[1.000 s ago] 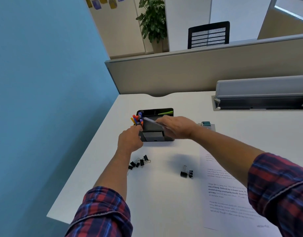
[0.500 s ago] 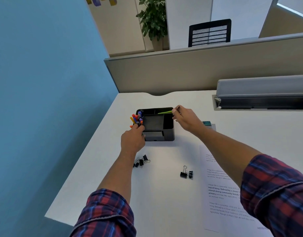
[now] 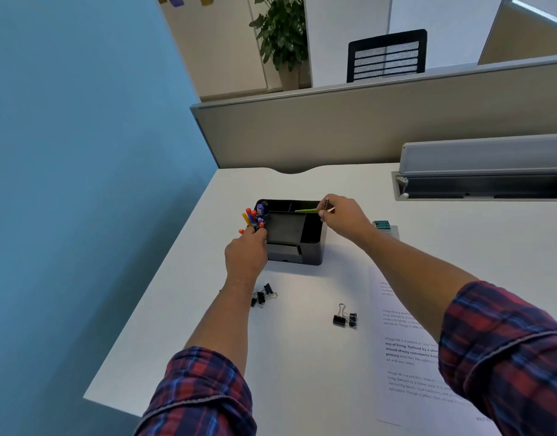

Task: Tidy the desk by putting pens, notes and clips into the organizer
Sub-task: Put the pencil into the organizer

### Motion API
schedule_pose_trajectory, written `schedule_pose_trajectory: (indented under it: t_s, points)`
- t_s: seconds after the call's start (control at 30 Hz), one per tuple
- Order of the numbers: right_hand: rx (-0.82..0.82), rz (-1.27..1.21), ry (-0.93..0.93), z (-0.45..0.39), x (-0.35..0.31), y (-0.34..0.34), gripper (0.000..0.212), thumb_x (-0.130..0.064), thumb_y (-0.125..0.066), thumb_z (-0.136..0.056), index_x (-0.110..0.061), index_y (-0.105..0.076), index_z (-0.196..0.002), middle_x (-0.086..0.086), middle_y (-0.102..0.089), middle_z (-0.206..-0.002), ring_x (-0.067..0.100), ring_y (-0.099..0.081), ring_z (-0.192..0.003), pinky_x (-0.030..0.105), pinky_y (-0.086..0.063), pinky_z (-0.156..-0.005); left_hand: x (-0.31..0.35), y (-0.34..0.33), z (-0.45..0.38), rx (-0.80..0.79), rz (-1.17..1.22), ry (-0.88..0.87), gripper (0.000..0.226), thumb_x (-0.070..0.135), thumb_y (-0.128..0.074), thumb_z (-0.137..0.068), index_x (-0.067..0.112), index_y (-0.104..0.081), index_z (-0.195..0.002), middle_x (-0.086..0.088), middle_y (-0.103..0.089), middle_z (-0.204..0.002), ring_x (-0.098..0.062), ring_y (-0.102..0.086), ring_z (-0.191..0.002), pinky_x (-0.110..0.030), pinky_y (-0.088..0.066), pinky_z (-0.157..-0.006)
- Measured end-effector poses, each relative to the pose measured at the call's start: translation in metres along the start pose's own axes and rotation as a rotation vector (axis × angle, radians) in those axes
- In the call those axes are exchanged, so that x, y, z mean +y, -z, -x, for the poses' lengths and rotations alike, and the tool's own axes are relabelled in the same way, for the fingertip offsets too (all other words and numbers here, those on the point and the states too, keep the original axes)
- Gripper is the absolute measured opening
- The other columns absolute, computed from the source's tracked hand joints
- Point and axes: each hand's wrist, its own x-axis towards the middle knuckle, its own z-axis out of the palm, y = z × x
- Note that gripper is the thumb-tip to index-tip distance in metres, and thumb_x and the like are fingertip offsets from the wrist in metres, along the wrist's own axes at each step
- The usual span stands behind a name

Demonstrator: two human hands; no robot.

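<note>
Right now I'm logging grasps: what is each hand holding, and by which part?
The right hand pinches a thin dark pen near its upper end, over the organizer. The left hand touches the organizer's left side; any grip cannot be told.

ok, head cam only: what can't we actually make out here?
- Left hand: fingertips hidden behind its own back at the organizer corner; grip unclear.
- Thin item pinched by the right hand: too small to identify.
- Printed sheet: text blurred, right part covered by the forearm.
- Teal object: partly hidden behind the right wrist.
</note>
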Motion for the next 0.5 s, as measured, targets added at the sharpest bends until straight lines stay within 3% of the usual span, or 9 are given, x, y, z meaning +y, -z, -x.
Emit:
schedule_pose_trajectory:
  t_s: [0.23,0.37,0.5]
  points:
    - [0.029,0.031,0.113,0.011,-0.001,0.005,0.033,-0.048,-0.064,-0.094,-0.027,-0.057,-0.119,-0.01,-0.062,-0.105,0.014,-0.065,-0.085,0.031,-0.054,-0.075,0.004,-0.002,0.001,0.018,-0.018,0.01,0.016,0.031,-0.049,-0.103,0.023,-0.06,-0.112,0.0,-0.063,-0.103,-0.026,-0.061,-0.073,-0.027,-0.038,-0.059]
    - [0.009,0.171,0.187,0.009,0.0,0.002,0.028,-0.037,-0.048,-0.105,-0.017,-0.066,-0.115,0.004,-0.072,-0.102,0.019,-0.062,-0.084,0.034,-0.053,-0.076,0.006,0.0,0.0,0.008,-0.064,0.007,0.017,0.033,-0.05,-0.103,0.023,-0.06,-0.113,-0.001,-0.063,-0.104,-0.026,-0.063,-0.076,-0.028,-0.036,-0.059]
    - [-0.02,0.207,0.181,0.007,0.0,0.003,0.034,-0.033,-0.04,-0.108,-0.012,-0.062,-0.124,0.009,-0.071,-0.105,0.023,-0.061,-0.088,0.037,-0.052,-0.08,0.008,0.001,0.003,0.028,-0.085,0.004,0.019,0.034,-0.049,-0.104,0.023,-0.061,-0.113,0.0,-0.063,-0.105,-0.024,-0.063,-0.076,-0.027,-0.035,-0.059]
